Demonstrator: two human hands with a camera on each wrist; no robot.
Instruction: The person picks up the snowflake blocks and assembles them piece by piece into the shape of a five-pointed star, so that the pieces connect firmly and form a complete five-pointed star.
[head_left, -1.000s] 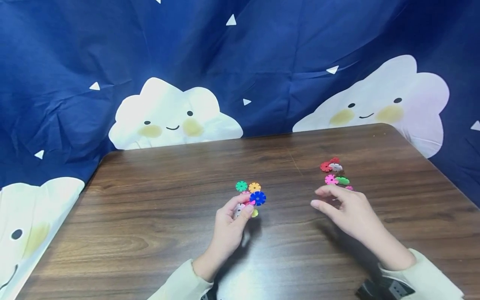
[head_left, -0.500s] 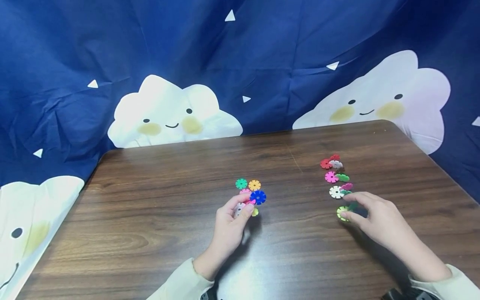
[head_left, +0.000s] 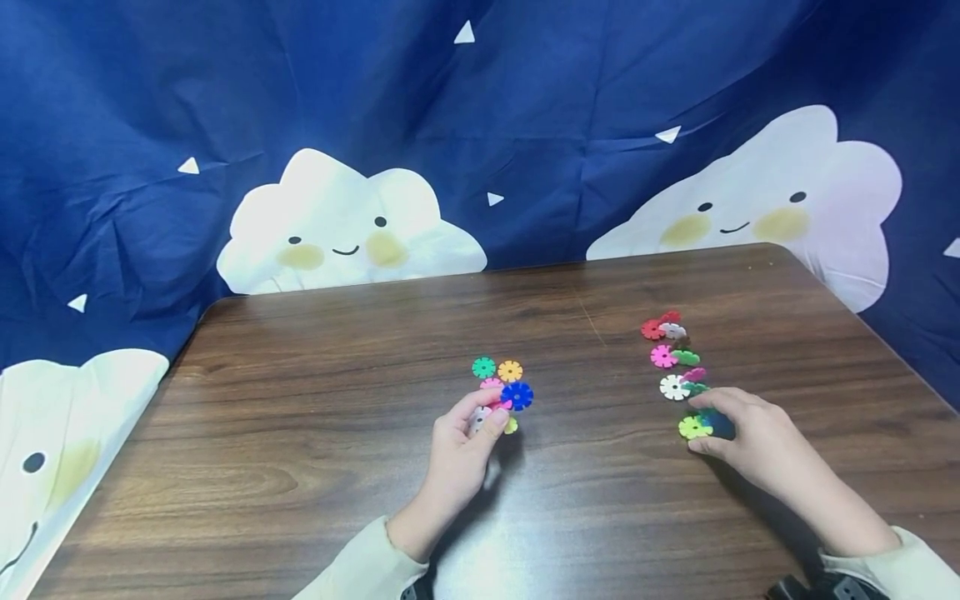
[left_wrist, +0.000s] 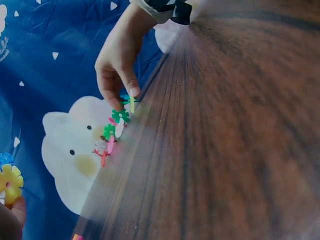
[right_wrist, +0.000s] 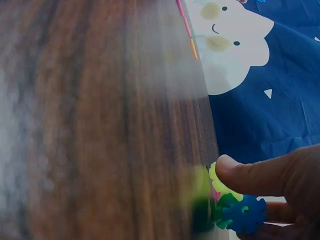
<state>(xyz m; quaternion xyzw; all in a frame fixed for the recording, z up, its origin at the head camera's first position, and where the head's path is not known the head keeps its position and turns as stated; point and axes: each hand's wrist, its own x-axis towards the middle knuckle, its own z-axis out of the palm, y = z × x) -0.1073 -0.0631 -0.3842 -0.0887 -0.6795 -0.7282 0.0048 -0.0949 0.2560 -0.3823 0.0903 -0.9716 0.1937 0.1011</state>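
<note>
the person sits at a dark wooden table (head_left: pixel 315 467) with a navy cloud-print cloth (head_left: pixel 375 125) hung behind it. their left hand (head_left: pixel 459 454) is raised a little off the wood near the middle of the table, fingers and thumb curled round the lower end of a small cluster of joined snowflake discs (head_left: pixel 501 392); a green disc (head_left: pixel 483 367) and an orange disc (head_left: pixel 510 371) stand at the top of it, a blue disc (head_left: pixel 517 395) sits just below them to the right, and pink, white and yellow pieces are half hidden by the fingertips. over to the right, the right hand (head_left: pixel 750 437) lies low on the table, fingers bent, with thumb and forefinger closing on a lime-green disc (head_left: pixel 693 427) and a dark blue disc (right_wrist: pixel 245 214) beside it; from the wrist view the thumb presses the yellowish-green piece while the blue one sits against the curled fingers. just beyond that hand a loose row of spare discs (head_left: pixel 672 354) runs away from the person: red ones farthest off, then pink and green, then a white disc (head_left: pixel 672 387) nearest the knuckles. both cream sleeves (head_left: pixel 360 567) show at the near edge of the table.
</note>
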